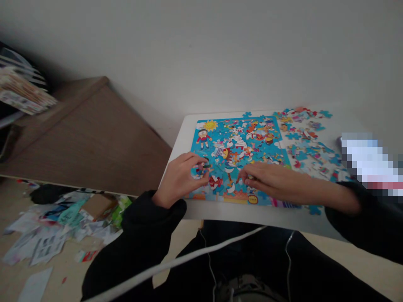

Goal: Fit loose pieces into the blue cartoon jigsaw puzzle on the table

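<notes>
pinched pieces on a jigsaw puzzle [217, 140]
left hand [178, 180] closed on a dark piece [205, 166] over the puzzle, right hand [270, 180] closed on a pale piece [250, 177]; loose pieces [304, 144] lie beyond its right edge, on a white table [264, 217].

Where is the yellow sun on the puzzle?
In the head view, the yellow sun is near the top left corner of the jigsaw puzzle, just above the cartoon figure in a red shirt and up from the left hand.
</notes>
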The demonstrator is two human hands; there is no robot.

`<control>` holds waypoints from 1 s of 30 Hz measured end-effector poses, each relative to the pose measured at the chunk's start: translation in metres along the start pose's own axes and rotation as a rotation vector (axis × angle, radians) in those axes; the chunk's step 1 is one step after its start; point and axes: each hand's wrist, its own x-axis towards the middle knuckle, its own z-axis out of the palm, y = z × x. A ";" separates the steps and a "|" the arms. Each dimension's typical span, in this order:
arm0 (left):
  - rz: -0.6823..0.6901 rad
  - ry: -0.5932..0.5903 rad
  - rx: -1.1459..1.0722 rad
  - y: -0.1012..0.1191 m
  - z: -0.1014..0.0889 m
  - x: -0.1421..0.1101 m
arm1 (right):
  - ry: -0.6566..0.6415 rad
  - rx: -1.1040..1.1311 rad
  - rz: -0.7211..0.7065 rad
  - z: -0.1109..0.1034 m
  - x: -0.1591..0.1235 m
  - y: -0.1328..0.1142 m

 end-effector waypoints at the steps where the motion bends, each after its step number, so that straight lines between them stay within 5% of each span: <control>1: -0.047 0.003 -0.009 -0.005 -0.006 -0.009 | -0.016 -0.012 -0.051 0.007 0.005 -0.003; 4: -0.125 -0.034 -0.047 -0.014 -0.011 -0.033 | -0.029 -0.068 -0.247 0.030 0.020 -0.008; 9: -0.153 -0.050 -0.133 -0.013 0.010 -0.053 | -0.106 -0.184 -0.412 0.053 0.035 -0.006; 22: -0.123 -0.066 -0.150 -0.015 0.020 -0.063 | -0.058 -0.341 -0.193 0.024 0.012 0.033; 30: -0.069 -0.047 -0.108 -0.011 0.026 -0.053 | 0.021 -0.232 -0.136 0.009 0.022 0.018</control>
